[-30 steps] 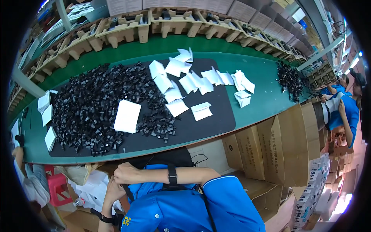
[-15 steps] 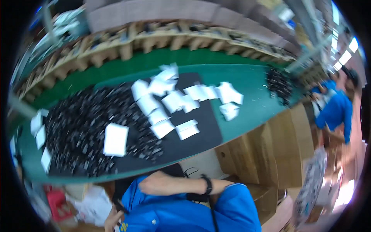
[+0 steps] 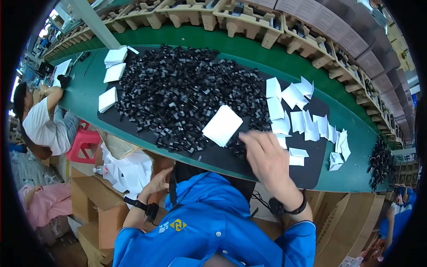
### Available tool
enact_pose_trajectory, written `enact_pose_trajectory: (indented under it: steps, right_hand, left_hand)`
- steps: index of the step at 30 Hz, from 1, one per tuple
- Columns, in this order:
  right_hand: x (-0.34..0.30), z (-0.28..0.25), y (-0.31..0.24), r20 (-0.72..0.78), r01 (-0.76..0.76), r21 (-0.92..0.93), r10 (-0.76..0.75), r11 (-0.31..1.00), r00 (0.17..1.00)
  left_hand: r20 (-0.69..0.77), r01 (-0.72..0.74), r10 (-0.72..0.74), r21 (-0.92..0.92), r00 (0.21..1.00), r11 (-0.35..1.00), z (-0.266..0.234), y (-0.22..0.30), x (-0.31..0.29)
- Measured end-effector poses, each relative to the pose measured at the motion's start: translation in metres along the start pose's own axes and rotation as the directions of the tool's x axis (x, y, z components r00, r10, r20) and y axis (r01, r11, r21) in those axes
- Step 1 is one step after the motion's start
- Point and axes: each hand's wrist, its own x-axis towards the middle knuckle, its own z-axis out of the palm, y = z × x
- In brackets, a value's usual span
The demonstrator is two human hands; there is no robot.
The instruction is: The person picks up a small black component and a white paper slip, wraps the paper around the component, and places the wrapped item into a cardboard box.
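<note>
My right hand [image 3: 267, 156] is over the dark mat at the table's front, palm down. Its fingers stretch toward a white paper stack [image 3: 223, 125] and the small black plastic pieces [image 3: 178, 95] heaped around it. Nothing shows in that hand. My left hand [image 3: 159, 181] is low beside my body, below the table edge, next to a black strap [image 3: 172, 187]. Its fingertips are partly hidden. Folded white papers [image 3: 299, 94] stand and lie to the right of the heap; more white stacks [image 3: 107, 99] lie along its left side.
Cardboard trays [image 3: 249, 22] line the far side of the green table [image 3: 80, 95]. A second black heap [image 3: 379, 162] lies at the right end. Cardboard boxes [image 3: 113, 224] and a red stool [image 3: 84, 143] stand below. Another person [image 3: 44, 124] sits at the left.
The view has swung left. My right arm, earlier folded across my body, now reaches over the table. My left hand now shows beside my waist.
</note>
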Motion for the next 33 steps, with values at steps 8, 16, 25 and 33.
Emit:
enact_pose_trajectory:
  steps: [8,16,25,33]
  right_hand:
    - [0.062,0.041,0.042,0.223,0.467,-0.331,-0.413,0.820,0.883]
    - [0.083,0.002,0.059,0.236,-0.081,0.215,0.029,0.973,0.971]
    - [0.114,-0.071,0.025,0.854,-0.083,0.191,-0.124,0.978,0.505]
    - [0.071,-0.045,-0.003,-0.061,0.008,0.079,-0.003,0.997,0.998]
  left_hand:
    - [-0.139,0.185,-0.142,0.381,0.980,0.906,-0.125,0.171,-0.048]
    - [-0.479,-0.366,0.333,0.026,0.812,0.930,-0.110,0.271,0.046]
    - [0.185,-0.287,0.364,-0.346,0.913,0.893,-0.117,0.345,0.112]
    - [0.500,0.191,0.223,-0.649,0.837,0.736,-0.069,0.325,0.116]
